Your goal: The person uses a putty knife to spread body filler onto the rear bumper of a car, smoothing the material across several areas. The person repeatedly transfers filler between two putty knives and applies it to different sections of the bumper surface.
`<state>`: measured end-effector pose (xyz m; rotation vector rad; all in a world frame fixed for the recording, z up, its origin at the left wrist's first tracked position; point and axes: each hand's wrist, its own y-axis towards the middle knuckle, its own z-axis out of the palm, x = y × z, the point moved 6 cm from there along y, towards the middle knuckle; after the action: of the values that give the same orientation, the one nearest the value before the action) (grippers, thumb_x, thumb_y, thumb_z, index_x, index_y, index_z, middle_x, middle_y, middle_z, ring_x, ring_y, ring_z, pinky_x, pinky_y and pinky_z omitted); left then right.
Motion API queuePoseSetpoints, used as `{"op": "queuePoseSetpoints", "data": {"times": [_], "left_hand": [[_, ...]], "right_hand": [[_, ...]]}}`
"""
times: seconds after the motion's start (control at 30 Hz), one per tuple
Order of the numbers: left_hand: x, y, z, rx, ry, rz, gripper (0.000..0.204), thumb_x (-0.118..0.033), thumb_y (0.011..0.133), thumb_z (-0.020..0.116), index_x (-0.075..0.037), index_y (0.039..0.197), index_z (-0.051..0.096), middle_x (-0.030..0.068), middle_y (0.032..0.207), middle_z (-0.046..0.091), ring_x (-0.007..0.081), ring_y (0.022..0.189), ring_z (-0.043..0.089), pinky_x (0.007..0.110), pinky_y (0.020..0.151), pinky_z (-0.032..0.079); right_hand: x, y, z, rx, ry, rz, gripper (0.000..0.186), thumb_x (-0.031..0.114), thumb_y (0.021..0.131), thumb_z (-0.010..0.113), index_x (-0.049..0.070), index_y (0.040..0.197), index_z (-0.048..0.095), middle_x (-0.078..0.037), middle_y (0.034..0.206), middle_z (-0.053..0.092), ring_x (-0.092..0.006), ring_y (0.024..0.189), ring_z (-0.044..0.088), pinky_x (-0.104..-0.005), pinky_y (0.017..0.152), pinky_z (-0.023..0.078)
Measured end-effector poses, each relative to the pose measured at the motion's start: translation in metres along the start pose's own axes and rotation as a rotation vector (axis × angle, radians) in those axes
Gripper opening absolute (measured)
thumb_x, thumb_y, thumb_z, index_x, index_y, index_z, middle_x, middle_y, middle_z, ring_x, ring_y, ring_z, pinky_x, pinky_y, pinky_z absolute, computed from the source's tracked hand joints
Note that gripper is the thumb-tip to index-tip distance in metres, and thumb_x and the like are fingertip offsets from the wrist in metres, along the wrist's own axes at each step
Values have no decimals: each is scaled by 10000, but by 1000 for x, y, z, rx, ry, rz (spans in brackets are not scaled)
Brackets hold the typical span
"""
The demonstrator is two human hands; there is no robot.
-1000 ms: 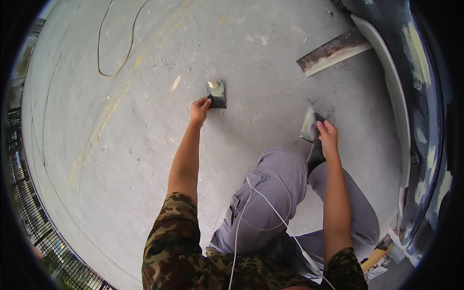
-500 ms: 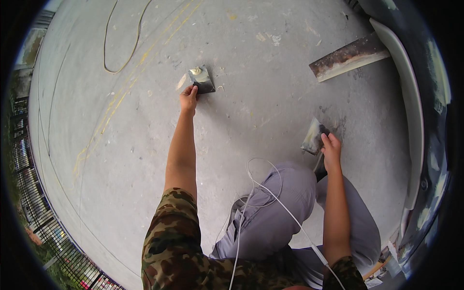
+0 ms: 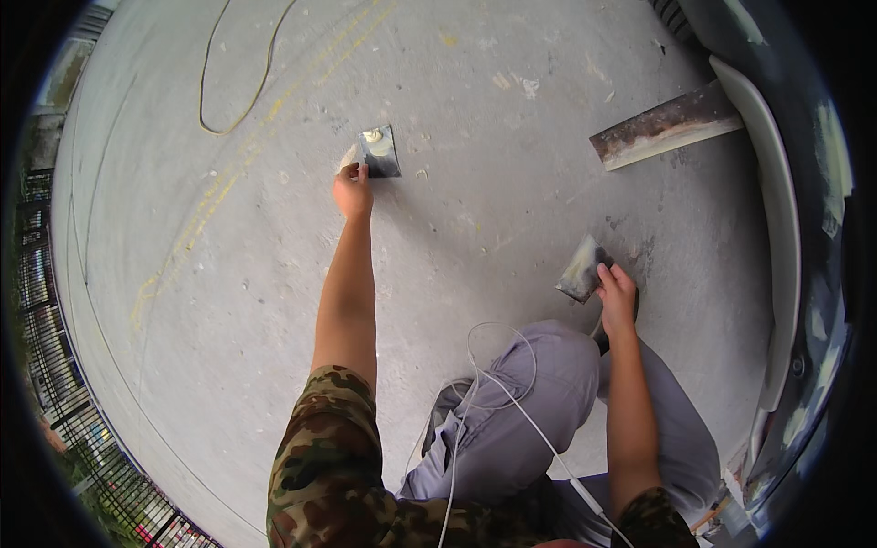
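Note:
Out over the concrete, my left hand pinches the near left edge of a flat dark putty spreader. A dollop of pale yellow putty sits toward its far side. Close to my bent knee, my right hand grips the right edge of a second putty spreader, smeared with whitish and dark residue. Its fingers and thumb are closed on the plate. The two spreaders are well apart.
At the right stands a dark vehicle body with pale filler patches and a curved grey panel. A stained board juts from beneath it. A loop of cord lies far left; a white cable crosses my leg.
My right hand has come slightly left and nearer, turning its spreader. My left hand has shifted a little left and nearer, and its spreader has turned slightly. Both remain gripped.

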<state>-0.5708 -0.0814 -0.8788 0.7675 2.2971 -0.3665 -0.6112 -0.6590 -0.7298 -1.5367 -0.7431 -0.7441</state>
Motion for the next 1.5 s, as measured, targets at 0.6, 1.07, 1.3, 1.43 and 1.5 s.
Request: {"op": "queuePoseSetpoints", "data": {"times": [0.6, 1.07, 1.3, 1.43, 1.5], "left_hand": [[-111, -264, 3, 511, -1413, -799, 249, -237, 923, 778, -96, 1088, 655, 16, 992, 696, 150, 915, 681, 282, 759, 518], [10, -46, 11, 330, -406, -483, 572, -393, 780, 890, 65, 1033, 661, 103, 845, 713, 179, 621, 688, 279, 530, 522], [28, -109, -49, 318, -210, -276, 359, -314, 947, 726, 40, 924, 675, 105, 797, 691, 157, 580, 626, 302, 519, 524], [55, -208, -106, 391, -224, -347, 366, -299, 998, 668, 29, 835, 676, 73, 696, 650, 121, 535, 575, 268, 505, 485], [64, -255, -137, 427, -227, -454, 442, -347, 1019, 636, 28, 785, 659, 68, 664, 633, 115, 525, 567, 259, 500, 475]], "right_hand": [[33, 13, 202, 509, 31, 244, 344, 117, 969, 662, -18, 1259, 535, -152, 1215, 612, -236, 1042, 670, -381, 913, 579], [14, 32, -56, -32, -230, 278, 344, 267, 990, 653, 37, 1243, 614, -82, 1140, 683, -178, 940, 677, -314, 772, 561], [109, 130, -85, -326, -225, 3, 517, 327, 911, 754, 48, 1316, 595, -59, 1134, 684, -163, 1038, 630, -338, 805, 532], [191, 208, -111, -573, 8, -260, 611, 311, 856, 824, 19, 1329, 570, -53, 1246, 667, -177, 1237, 537, -381, 964, 455], [221, 234, -119, -525, 135, -416, 568, 299, 845, 840, 11, 1274, 603, -50, 1175, 679, -159, 1145, 568, -348, 925, 464]]}}
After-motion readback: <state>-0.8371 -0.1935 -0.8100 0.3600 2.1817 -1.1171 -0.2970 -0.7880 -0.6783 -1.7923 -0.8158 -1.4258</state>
